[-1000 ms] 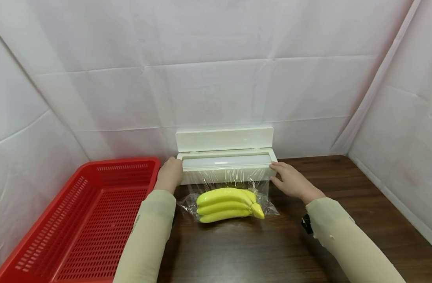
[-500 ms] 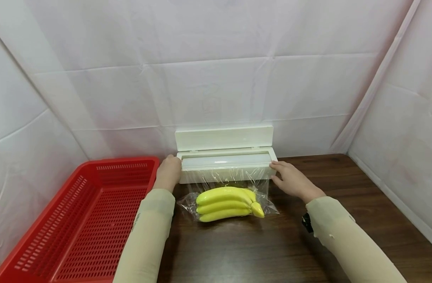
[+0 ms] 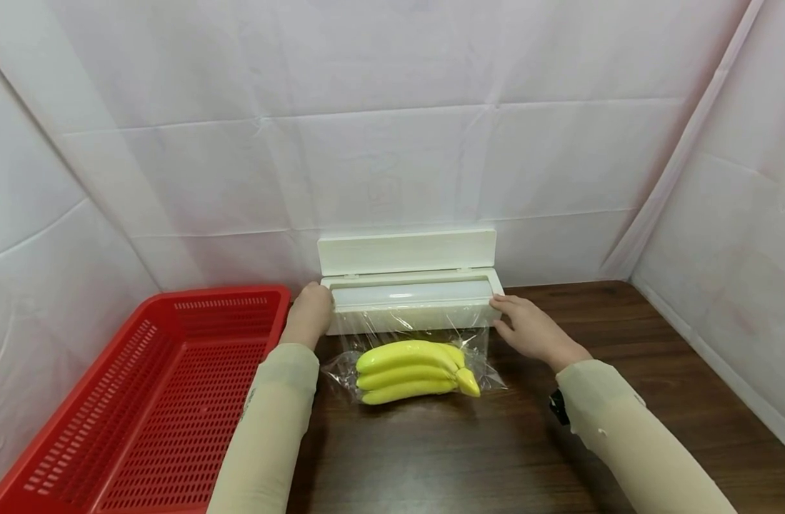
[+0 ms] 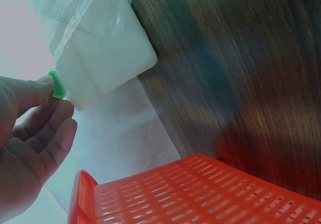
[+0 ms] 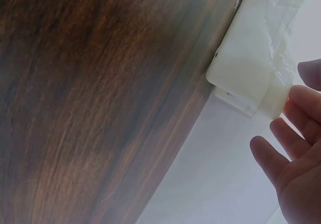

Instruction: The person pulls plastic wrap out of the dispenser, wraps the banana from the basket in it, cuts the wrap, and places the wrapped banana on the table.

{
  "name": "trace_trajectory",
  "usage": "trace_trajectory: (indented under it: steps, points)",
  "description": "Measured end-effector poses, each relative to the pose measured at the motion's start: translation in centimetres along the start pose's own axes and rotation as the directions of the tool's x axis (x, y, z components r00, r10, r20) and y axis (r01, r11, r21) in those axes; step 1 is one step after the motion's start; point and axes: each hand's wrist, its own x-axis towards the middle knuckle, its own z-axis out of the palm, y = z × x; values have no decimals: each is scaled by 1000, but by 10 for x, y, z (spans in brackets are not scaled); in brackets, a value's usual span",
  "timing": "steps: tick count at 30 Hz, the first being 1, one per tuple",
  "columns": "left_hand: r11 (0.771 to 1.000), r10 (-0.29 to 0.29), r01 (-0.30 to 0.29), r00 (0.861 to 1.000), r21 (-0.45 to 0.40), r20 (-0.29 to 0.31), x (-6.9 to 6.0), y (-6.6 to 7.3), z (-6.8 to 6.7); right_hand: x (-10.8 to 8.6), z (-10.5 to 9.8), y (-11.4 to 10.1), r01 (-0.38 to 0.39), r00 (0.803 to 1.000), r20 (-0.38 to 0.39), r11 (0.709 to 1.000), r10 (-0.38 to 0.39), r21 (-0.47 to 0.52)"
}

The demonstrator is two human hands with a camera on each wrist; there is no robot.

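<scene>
A white box (image 3: 418,318) holding a roll of clear film (image 3: 411,291) stands at the back with its lid raised. Clear film runs down its front to yellow bananas (image 3: 405,373), which lie on the table wrapped in film. My left hand (image 3: 308,315) is at the box's left end; in the left wrist view its thumb and forefinger pinch a small green piece (image 4: 57,85) against the box edge. At the right end, my right hand (image 3: 532,330) touches the box corner with loosely extended fingers; the right wrist view shows the same hand (image 5: 301,148) beside the box (image 5: 246,53).
A red perforated basket (image 3: 173,421) stands on the left, close to my left forearm. The brown wooden table (image 3: 469,457) extends in front of the bananas and to the right. White cloth walls (image 3: 392,143) enclose the back and sides.
</scene>
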Motion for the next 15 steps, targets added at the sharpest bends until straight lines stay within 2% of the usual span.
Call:
trace_trajectory:
  steps: [8,15]
  points:
    - [998,7,-6,1000,-61,12,0,2,-1,-3,-1,-1,9,1000,0,1000,-9,11]
    - [997,27,-25,999,-72,20,2,4,-3,-2,-1,0,15,1000,-3,1000,-15,8]
